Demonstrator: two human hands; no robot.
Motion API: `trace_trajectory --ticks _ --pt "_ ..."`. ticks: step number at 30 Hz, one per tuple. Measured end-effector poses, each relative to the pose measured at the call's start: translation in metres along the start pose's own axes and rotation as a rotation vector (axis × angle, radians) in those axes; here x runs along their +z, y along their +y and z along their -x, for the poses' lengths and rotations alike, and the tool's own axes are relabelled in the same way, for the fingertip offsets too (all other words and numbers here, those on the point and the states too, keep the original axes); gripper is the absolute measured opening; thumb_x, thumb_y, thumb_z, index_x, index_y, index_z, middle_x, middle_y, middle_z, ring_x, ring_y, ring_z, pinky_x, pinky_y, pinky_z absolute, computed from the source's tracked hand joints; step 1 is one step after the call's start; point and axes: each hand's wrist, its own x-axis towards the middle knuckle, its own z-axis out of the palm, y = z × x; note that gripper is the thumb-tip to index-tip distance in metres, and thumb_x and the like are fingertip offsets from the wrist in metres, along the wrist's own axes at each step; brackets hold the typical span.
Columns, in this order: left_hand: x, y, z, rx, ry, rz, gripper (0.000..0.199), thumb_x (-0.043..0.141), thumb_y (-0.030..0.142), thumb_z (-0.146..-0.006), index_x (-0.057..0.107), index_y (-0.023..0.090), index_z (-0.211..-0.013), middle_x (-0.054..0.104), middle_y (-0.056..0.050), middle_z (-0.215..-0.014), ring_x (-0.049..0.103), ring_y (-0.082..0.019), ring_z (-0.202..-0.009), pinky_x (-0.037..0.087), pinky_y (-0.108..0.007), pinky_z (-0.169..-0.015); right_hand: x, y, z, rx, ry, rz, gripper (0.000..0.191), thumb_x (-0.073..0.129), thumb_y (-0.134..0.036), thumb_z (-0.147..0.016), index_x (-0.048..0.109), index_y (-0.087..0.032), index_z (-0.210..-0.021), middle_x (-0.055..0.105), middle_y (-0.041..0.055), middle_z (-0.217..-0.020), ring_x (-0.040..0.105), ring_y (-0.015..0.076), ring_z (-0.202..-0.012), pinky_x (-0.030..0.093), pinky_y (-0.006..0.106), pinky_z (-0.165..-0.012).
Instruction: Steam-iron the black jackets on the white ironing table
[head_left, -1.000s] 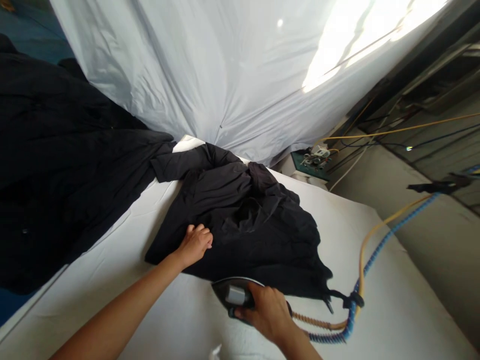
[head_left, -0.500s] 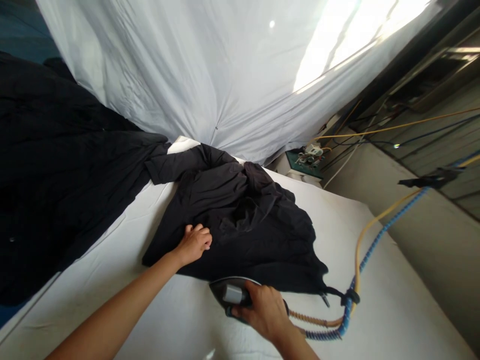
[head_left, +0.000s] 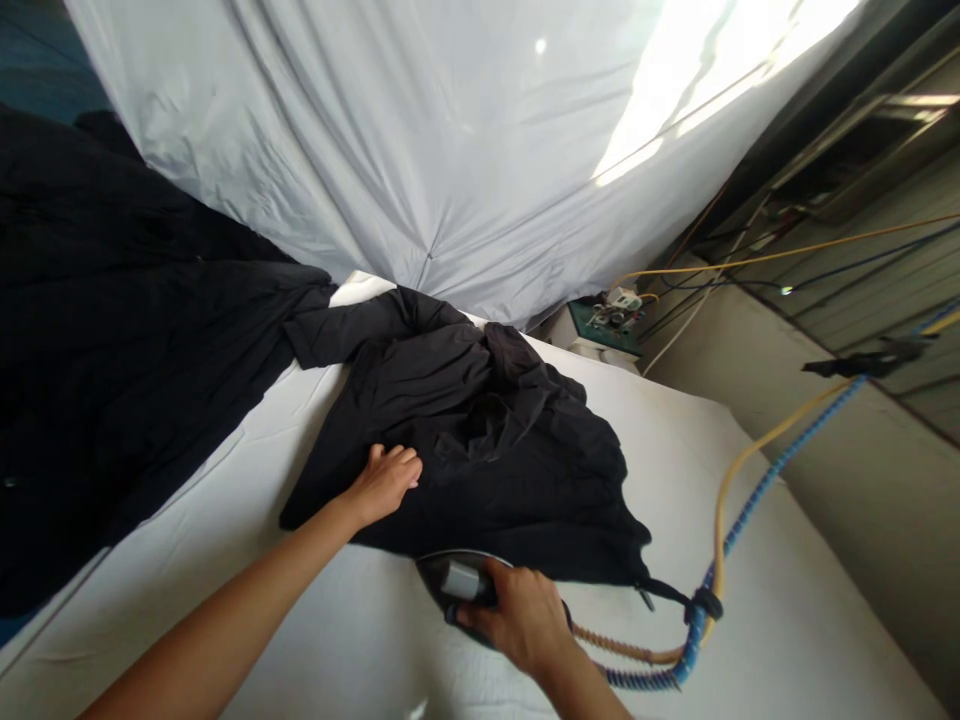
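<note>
A black garment (head_left: 517, 510) lies bunched at its upper part and flatter along its near edge on the white padded table (head_left: 360, 620). My left hand (head_left: 387, 484) rests on the garment's left part, fingers curled in and pressed on the cloth; whether they pinch it is hidden. Wrapped round the handle of a dark iron (head_left: 466, 582), my right hand (head_left: 525, 612) holds it at the garment's near edge, its tip pointing left. Blue and tan hoses (head_left: 645, 678) run from the back of the iron to the right.
More black garments (head_left: 112, 330) are heaped at the left. A white sheet (head_left: 420, 130) hangs behind the table. Beyond the table's far edge is a green-topped stand with a machine (head_left: 616, 312). The hoses rise on the right to a black clamp (head_left: 870, 362).
The iron and my right hand have shifted very slightly left along the garment's near edge. My left hand stays in place on the cloth.
</note>
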Motion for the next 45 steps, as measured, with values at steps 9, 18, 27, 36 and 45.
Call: trace_trajectory --ticks 9,18,27,36,45 --pt "-0.004 0.003 0.004 -0.030 0.095 -0.001 0.012 0.041 0.019 -0.084 0.051 0.020 -0.077 0.056 -0.002 -0.089 0.048 -0.018 -0.087 0.031 -0.036 -0.077 -0.007 -0.012 -0.017 0.061 -0.005 -0.001 0.041 0.051 -0.058 -0.069 0.062 -0.029 -0.097 0.070 0.0068 -0.088 0.064 0.0293 -0.084 0.045 0.036 -0.068" --pt "0.001 -0.061 0.116 -0.902 0.581 0.377 0.051 0.056 0.053 -0.064 0.048 0.016 -0.099 0.058 -0.010 -0.092 0.056 -0.025 -0.083 0.044 -0.036 -0.074 -0.007 -0.012 -0.014 0.023 -0.031 0.001 0.036 0.053 -0.053 -0.070 0.063 -0.029 -0.095 0.070 0.0055 -0.086 0.064 0.0284 -0.084 0.045 0.034 -0.068" --pt "-0.002 -0.069 0.118 -0.865 0.446 0.654 0.038 0.054 0.056 -0.055 0.055 0.019 -0.064 0.057 0.001 -0.061 0.054 -0.017 -0.065 0.040 -0.025 -0.062 -0.012 -0.057 -0.031 -0.063 -0.049 0.019 0.043 0.053 -0.060 -0.066 0.063 -0.029 -0.095 0.070 0.0061 -0.090 0.064 0.0294 -0.087 0.047 0.037 -0.071" --pt "-0.013 -0.063 0.121 -0.941 0.468 0.790 0.040 0.054 0.057 -0.055 0.058 0.018 -0.061 0.043 0.005 -0.046 0.041 -0.012 -0.051 0.032 -0.023 -0.051 -0.016 -0.087 -0.034 -0.038 -0.039 0.019 0.047 0.052 -0.063 -0.066 0.063 -0.028 -0.095 0.070 0.0072 -0.089 0.064 0.0299 -0.087 0.048 0.039 -0.073" --pt "-0.012 -0.073 0.125 -1.013 0.410 0.810 0.034 0.058 0.053 -0.050 0.062 0.021 -0.063 0.059 0.000 -0.058 0.055 -0.022 -0.068 0.041 -0.030 -0.065 -0.015 -0.125 -0.047 -0.119 -0.072 0.013 0.065 0.047 -0.075 -0.058 0.064 -0.025 -0.096 0.069 0.0095 -0.090 0.064 0.0309 -0.087 0.050 0.041 -0.071"
